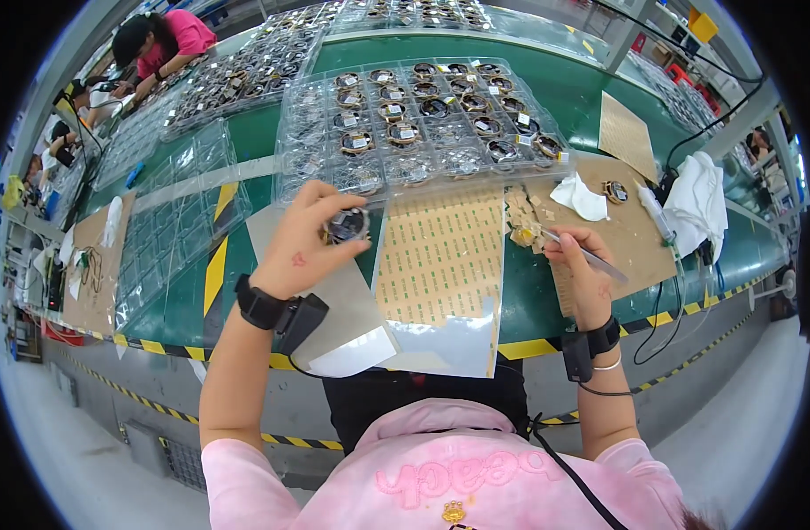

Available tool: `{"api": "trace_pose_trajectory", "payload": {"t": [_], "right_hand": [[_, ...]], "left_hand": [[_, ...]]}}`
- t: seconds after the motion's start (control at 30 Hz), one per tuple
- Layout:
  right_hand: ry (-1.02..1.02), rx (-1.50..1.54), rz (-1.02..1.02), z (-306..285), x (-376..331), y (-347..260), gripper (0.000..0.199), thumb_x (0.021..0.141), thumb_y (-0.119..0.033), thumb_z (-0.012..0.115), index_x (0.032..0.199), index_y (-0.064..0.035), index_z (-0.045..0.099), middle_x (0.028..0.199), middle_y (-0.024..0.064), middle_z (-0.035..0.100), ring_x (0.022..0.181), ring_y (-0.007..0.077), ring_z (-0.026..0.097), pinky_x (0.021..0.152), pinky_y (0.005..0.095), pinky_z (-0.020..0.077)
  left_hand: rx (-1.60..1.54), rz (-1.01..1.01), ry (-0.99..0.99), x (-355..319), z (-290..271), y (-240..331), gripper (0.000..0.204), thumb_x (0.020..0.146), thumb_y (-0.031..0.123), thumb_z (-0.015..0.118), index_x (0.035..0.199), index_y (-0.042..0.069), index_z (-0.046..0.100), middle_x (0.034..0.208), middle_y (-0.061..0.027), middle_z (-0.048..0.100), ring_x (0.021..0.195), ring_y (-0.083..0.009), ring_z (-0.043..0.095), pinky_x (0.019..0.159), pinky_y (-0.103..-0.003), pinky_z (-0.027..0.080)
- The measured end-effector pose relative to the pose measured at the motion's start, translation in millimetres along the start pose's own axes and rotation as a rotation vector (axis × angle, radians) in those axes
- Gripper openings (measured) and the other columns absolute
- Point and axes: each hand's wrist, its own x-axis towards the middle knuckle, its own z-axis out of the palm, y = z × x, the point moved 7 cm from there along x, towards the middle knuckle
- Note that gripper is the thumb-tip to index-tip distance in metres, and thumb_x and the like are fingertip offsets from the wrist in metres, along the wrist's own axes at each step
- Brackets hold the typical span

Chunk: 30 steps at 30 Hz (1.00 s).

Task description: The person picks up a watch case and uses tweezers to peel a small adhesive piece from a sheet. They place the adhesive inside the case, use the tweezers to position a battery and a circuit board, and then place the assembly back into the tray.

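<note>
My left hand (297, 243) pinches a round watch-like part (345, 226) with a dark face and metal rim, just in front of the clear tray. Steel tweezers (610, 268) rest in my right hand (584, 272), its fingers closed round them. Their tips point at a heap of torn tan paper scraps (522, 221); whether they grip a scrap is too small to tell. Between my hands lies a tan adhesive sheet (440, 256) with rows of green print, on a pale backing. A grey sheet (330, 300) lies under my left hand.
A clear compartment tray (292, 146) holds several similar round parts. Brown cardboard (639, 256) at right carries a white cloth (582, 196) and another round part (614, 191). Beyond are a white-handled tool (657, 215) and draped cloth (696, 208). A person in pink (189, 35) works far left.
</note>
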Motion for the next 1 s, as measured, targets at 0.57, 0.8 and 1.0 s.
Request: {"api": "trace_pose_trajectory", "payload": {"t": [0.57,0.8,1.0], "right_hand": [[-0.166,0.110,-0.020,-10,43,-36,0.017,0.090,-0.012,0.060,0.100,0.0009,0.062,0.091,0.0077,0.065,0.077,0.0113,0.063,0.073,0.0228,0.0506],[-0.398,0.089,-0.070,11,87,-45,0.014,0.087,-0.009,0.063,0.097,0.0007,0.063,0.090,0.0061,0.065,0.078,0.0109,0.062,0.073,0.0232,0.0501],[-0.420,-0.075,-0.391,3,112,-35,0.014,0.082,-0.004,0.068,0.094,0.0002,0.063,0.093,0.0071,0.064,0.080,0.0122,0.062,0.071,0.0227,0.0500]], "left_hand": [[0.199,0.143,0.071,21,17,54,0.043,0.067,-0.001,0.071,0.109,0.005,0.062,0.109,-0.0122,0.060,0.101,-0.0293,0.058,0.085,-0.034,0.046],[0.037,0.049,-0.056,102,12,79,0.026,0.077,0.005,0.066,0.103,0.005,0.065,0.102,-0.0080,0.062,0.090,-0.0204,0.060,0.078,-0.031,0.047],[0.072,-0.050,-0.114,218,47,57,0.024,0.083,0.015,0.062,0.105,0.005,0.066,0.094,-0.0065,0.062,0.085,-0.0154,0.058,0.074,-0.030,0.047]]}}
